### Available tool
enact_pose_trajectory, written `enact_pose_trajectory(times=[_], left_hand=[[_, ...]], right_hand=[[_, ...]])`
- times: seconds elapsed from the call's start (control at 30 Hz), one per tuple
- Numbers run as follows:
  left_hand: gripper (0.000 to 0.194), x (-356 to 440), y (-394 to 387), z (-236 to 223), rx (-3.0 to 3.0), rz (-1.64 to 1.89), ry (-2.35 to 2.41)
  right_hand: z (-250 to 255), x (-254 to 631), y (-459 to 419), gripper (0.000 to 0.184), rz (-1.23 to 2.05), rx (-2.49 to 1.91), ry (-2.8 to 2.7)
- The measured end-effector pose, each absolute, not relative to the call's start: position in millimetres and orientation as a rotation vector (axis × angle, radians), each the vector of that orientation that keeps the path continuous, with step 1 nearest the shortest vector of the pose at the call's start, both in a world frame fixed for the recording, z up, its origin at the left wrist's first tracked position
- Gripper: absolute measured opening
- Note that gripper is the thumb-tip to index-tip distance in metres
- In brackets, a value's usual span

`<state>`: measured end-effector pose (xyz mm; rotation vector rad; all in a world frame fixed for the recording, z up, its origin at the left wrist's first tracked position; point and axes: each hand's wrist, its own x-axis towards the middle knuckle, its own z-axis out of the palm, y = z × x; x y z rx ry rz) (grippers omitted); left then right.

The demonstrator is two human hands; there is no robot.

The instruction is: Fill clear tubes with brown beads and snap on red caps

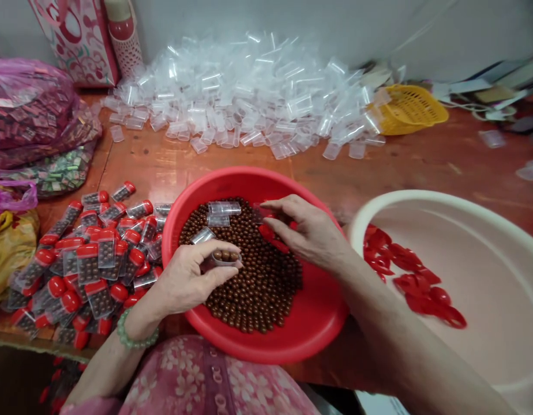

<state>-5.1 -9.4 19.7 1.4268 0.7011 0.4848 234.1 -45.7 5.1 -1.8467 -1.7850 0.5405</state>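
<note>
My left hand (191,282) is shut on a small clear plastic tube (225,257) holding a few brown beads, just above a red plastic basin (249,178). The basin is heaped with shiny brown beads (253,276), and several empty clear tubes (223,208) lie on top of them. My right hand (305,227) hovers over the basin's far side, its fingers pinching a red cap (270,237). A clear tube (261,214) sits against those fingers, partly hidden. Left of the basin lies a heap of filled, red-capped tubes (87,271).
A cream basin (422,203) with loose red caps (416,282) stands to the right. Many empty clear tubes (232,104) cover the wooden table (197,167) at the back, beside a yellow basket (411,109). Pink bags of packets (28,104) lie at the far left.
</note>
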Motion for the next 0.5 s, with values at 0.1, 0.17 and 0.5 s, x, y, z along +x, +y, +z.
enact_pose_trajectory(times=[0.1,0.17,0.5], left_hand=[[0.016,-3.0,-9.5,17.2,1.368,0.537,0.754],[0.017,-1.1,-10.5,15.2,1.288,0.564,0.796],[0.026,2.5,-12.6,14.2,0.966,0.598,0.81]], right_hand=[[12.0,218.2,-55.5,0.023,0.847,-1.593,-1.404],[13.4,206.0,-60.1,0.018,0.929,-1.448,-1.262],[6.9,190.2,-68.4,0.015,1.003,-1.24,-1.042]])
